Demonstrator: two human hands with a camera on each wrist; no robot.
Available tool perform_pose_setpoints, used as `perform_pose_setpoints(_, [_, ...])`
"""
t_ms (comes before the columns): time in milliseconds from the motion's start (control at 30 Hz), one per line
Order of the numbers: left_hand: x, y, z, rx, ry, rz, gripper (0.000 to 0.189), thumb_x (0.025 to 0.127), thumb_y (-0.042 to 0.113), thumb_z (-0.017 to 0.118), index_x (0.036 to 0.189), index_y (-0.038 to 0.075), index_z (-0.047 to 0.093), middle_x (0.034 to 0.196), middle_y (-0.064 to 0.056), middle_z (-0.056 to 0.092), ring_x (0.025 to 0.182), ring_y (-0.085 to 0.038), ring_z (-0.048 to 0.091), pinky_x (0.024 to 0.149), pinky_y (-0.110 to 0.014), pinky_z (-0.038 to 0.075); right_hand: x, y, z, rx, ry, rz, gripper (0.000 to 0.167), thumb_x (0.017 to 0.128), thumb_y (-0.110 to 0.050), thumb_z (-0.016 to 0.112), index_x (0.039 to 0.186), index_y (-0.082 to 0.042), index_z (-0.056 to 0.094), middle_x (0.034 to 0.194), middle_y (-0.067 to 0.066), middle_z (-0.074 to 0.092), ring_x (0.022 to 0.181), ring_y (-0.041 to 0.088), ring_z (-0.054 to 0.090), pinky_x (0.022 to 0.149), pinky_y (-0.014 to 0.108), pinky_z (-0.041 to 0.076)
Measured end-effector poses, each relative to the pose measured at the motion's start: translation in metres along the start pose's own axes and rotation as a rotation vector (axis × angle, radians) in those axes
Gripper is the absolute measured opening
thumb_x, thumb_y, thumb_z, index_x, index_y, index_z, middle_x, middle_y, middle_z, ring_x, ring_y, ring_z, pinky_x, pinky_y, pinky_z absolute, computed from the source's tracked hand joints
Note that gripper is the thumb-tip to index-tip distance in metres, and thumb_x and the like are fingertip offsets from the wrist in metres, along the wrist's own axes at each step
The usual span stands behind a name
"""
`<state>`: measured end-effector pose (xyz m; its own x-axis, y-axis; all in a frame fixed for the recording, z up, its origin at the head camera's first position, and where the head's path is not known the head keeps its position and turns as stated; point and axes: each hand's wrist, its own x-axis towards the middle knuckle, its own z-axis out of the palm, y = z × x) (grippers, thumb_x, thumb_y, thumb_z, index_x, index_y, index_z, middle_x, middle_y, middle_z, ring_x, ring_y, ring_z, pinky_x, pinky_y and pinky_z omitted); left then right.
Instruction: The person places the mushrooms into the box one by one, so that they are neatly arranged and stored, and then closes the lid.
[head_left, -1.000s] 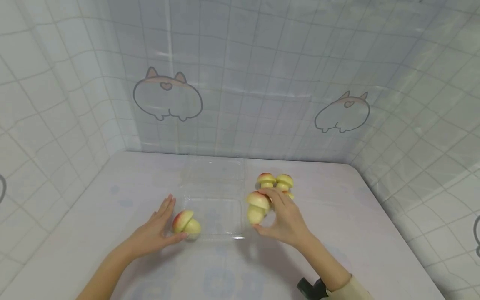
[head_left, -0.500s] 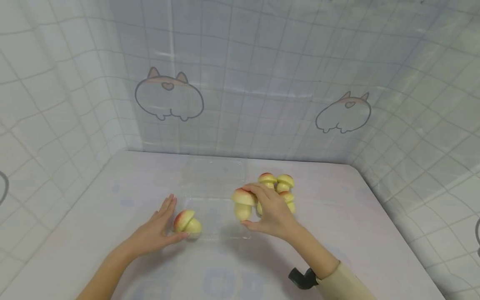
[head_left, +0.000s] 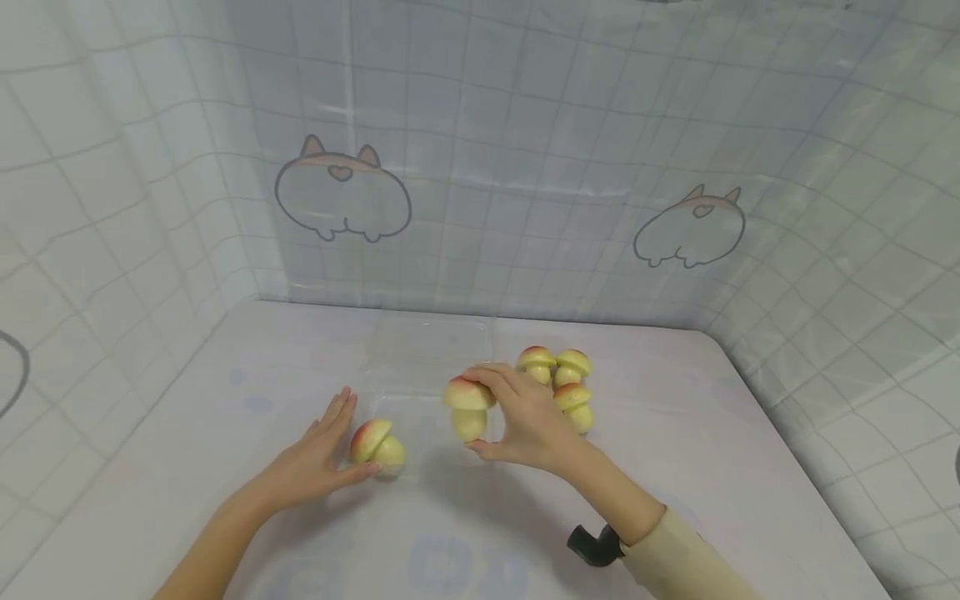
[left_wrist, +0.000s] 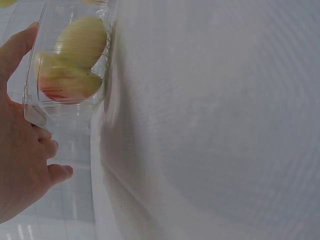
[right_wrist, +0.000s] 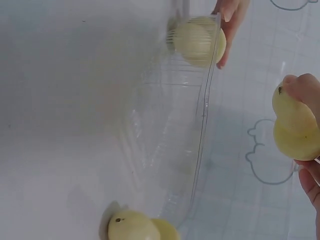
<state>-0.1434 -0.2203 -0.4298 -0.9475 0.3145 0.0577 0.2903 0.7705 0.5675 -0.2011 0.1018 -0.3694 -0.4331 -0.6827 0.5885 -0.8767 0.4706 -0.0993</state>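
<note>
A yellow toy mushroom (head_left: 468, 412) with a red-tinged cap is upright in my right hand (head_left: 536, 429), thumb at its stem's base and fingers on its cap. It hangs over the right part of a clear plastic container (right_wrist: 175, 115). Another toy mushroom (head_left: 388, 452) lies tilted inside the container's near-left corner; the left wrist view shows this mushroom (left_wrist: 75, 65) through the clear wall. My left hand (head_left: 307, 467) rests at that corner, fingers extended along the left side and thumb at the near rim.
Several more mushrooms (head_left: 573, 407) stand grouped right of the container, partly behind my right hand. The container's clear lid (head_left: 427, 342) lies folded back toward the wall. A black curved object (head_left: 596, 546) sits by the right sleeve (head_left: 682, 554). Tile-patterned sheeting surrounds the table.
My right hand has carried its mushroom leftward from beside the group to over the container. More of the group behind it now shows. The left hand has stayed at the container's corner.
</note>
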Motion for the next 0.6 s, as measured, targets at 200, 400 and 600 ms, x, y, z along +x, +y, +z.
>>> perform_pose_setpoints(200, [0.0, -0.002, 0.001, 0.008, 0.001, 0.003, 0.107, 0.084, 0.055, 0.066, 0.151, -0.008, 0.01, 0.157, -0.027, 0.003, 0.143, -0.044, 0.007, 0.109, -0.065, 0.014, 0.008, -0.003, 0.003, 0.007, 0.0, -0.03, 0.083, 0.063, -0.037, 0.086, 0.133, -0.011, 0.048, 0.128, -0.001, 0.055, 0.114, 0.015, 0.056, 0.089, 0.027, 0.05])
perform_pose_setpoints(400, [-0.001, 0.0, 0.0, -0.003, 0.002, 0.004, 0.107, 0.084, 0.054, 0.067, 0.15, -0.008, 0.01, 0.157, -0.028, 0.003, 0.142, -0.045, 0.007, 0.109, -0.066, 0.014, 0.013, -0.006, 0.007, 0.017, -0.048, -0.008, 0.082, 0.065, -0.038, 0.084, 0.134, -0.013, 0.047, 0.13, -0.002, 0.053, 0.114, 0.016, 0.055, 0.092, 0.029, 0.049])
perform_pose_setpoints(600, [-0.001, -0.001, 0.0, -0.006, 0.004, 0.004, 0.107, 0.084, 0.055, 0.067, 0.151, -0.007, 0.01, 0.157, -0.026, 0.003, 0.143, -0.042, 0.006, 0.109, -0.065, 0.014, 0.017, -0.006, 0.013, 0.017, -0.077, -0.012, 0.081, 0.065, -0.037, 0.084, 0.134, -0.014, 0.047, 0.132, -0.002, 0.051, 0.114, 0.015, 0.053, 0.094, 0.03, 0.047])
